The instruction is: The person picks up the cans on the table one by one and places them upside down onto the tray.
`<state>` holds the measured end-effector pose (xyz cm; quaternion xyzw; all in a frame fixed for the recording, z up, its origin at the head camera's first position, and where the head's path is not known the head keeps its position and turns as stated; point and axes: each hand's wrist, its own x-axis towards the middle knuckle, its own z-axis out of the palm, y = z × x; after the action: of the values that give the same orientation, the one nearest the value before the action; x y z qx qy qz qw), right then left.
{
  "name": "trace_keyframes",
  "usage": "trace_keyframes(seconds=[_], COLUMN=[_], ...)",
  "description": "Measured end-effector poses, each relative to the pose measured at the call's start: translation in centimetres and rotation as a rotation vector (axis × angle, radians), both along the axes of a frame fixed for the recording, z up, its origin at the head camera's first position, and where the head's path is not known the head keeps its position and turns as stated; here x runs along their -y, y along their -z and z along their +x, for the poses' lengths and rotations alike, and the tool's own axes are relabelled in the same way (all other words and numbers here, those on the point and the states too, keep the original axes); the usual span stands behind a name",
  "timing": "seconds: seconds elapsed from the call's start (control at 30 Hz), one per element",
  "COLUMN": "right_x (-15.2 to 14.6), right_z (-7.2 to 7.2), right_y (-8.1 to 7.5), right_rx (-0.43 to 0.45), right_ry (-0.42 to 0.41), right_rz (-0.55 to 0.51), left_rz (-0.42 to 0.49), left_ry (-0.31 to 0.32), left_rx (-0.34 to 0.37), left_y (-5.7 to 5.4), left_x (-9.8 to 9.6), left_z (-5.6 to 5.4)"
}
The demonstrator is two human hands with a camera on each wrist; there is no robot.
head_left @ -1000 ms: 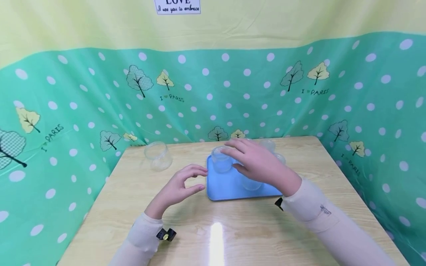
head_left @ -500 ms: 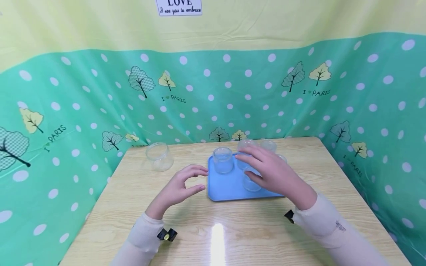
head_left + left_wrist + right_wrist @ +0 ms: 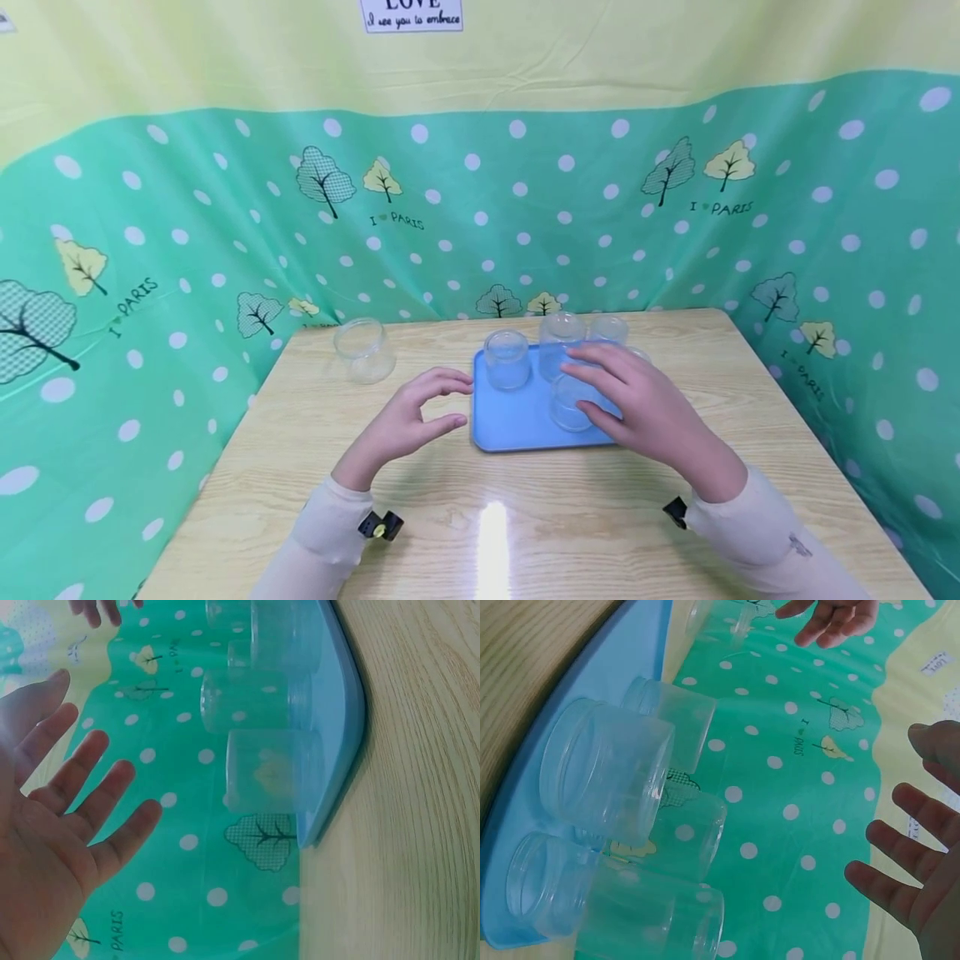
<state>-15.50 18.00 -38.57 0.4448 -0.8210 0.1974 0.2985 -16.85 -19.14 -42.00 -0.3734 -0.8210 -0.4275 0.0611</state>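
Note:
Several clear plastic jars stand on a blue tray (image 3: 510, 429). One jar (image 3: 507, 367) is at its back left, another (image 3: 568, 408) near the front. My right hand (image 3: 648, 408) hovers over the tray's right part, overlapping the front jar in the head view. In the right wrist view its spread fingers (image 3: 900, 840) are apart from the jars, whose threaded necks face down. My left hand (image 3: 408, 421) is held beside the tray's left edge, thumb and fingers apart, holding nothing. The left wrist view shows its palm (image 3: 45, 855) and relaxed fingers.
Apart from the tray, a wider clear jar (image 3: 365, 354) stands on the wooden table (image 3: 420, 533) at the back left. More jars, including one (image 3: 608, 328) at the back right, are partly behind my right hand. A green dotted curtain (image 3: 420, 225) encloses the table's back and sides.
My right hand has drawn back to the right and toward me, uncovering the jars at the tray's back. My left hand has stayed in place. The head view has shifted slightly.

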Motion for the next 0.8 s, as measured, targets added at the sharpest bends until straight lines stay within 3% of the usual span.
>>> trace_keyframes(seconds=[0.2, 0.57, 0.8], right_x=[-0.48, -0.87, -0.57], right_z=[0.37, 0.76, 0.87], right_y=[0.3, 0.6, 0.9], right_rx=[-0.013, -0.013, 0.039], right_ry=[-0.01, -0.002, 0.03], right_rz=[-0.037, -0.045, -0.002], left_rz=[-0.001, -0.005, -0.026], left_ry=[-0.004, -0.023, -0.003], left_rx=[-0.014, -0.012, -0.025], left_y=[-0.24, 0.32, 0.15], left_x=[-0.02, -0.12, -0.31], left_z=[0.16, 0.09, 0.07])
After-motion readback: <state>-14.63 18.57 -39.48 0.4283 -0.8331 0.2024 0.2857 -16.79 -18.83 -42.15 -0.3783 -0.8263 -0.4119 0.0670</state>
